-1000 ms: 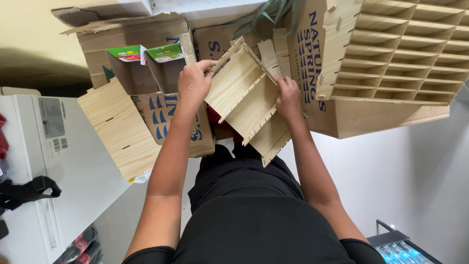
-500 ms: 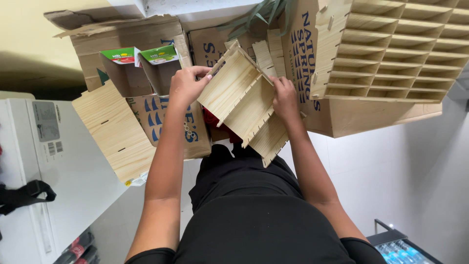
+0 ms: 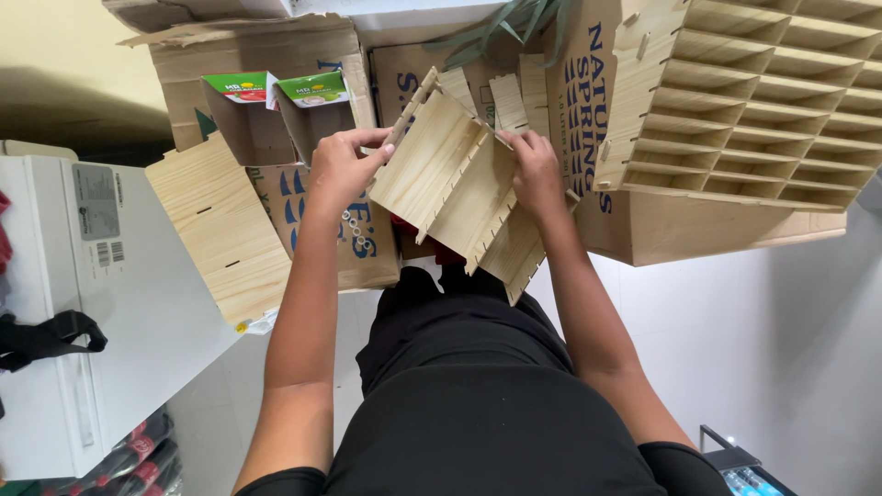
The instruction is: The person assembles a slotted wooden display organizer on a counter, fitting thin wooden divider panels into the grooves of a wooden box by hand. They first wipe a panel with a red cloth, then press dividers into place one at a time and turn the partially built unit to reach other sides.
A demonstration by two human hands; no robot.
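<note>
Plywood slotted assembly (image 3: 450, 188) held up over the lap between both hands: left hand (image 3: 338, 170) curled on its left edge, right hand (image 3: 533, 174) closed over a divider. Likely light, stiff, brittle at slots; best gripped along edges. Finished grid rack (image 3: 735, 101) just beside.

We see black clothing on torso & lap, plain fabric w/ no print or logo. Both forearms bare to the elbows, no sleeves visible. Left hand (image 3: 338, 170) & right hand (image 3: 536, 172): no gloves, rings or watch seen.
</note>
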